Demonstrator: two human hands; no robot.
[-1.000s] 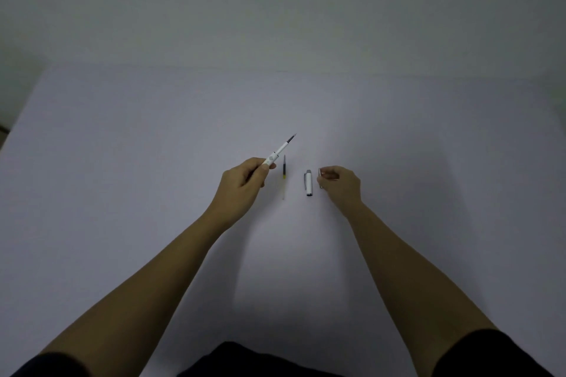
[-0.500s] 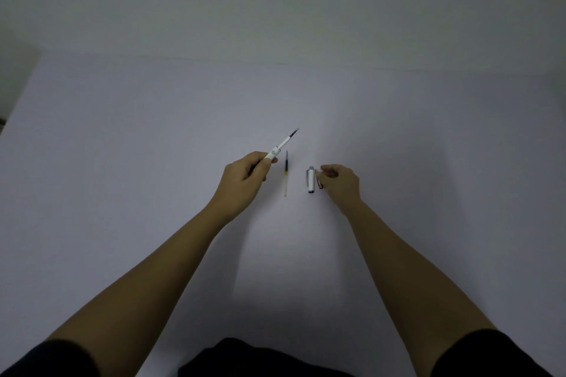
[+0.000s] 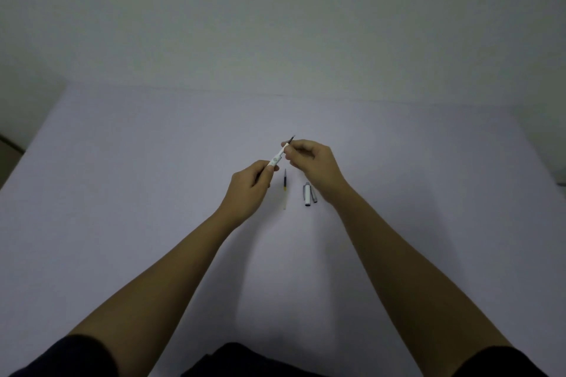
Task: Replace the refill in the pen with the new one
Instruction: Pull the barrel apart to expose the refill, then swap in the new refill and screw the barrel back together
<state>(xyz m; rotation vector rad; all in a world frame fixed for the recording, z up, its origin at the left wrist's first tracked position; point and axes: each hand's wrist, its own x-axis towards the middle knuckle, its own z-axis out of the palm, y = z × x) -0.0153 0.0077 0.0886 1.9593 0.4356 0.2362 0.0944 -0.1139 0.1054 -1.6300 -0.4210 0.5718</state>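
Centre frame: your left hand [image 3: 249, 190] is gripping the pen [image 3: 278, 158] to steady it; your right hand [image 3: 315, 168] is pinching its tip, likely to withdraw the refill. The spare refill [image 3: 285, 188] and cap [image 3: 307, 194] are lying just below, within reach.

Right hand [image 3: 315, 167] is off the surface now, away from the cap [image 3: 307, 194], up at the pen [image 3: 280, 155]; its fingers [image 3: 289, 148] pinch the front end near the tip.
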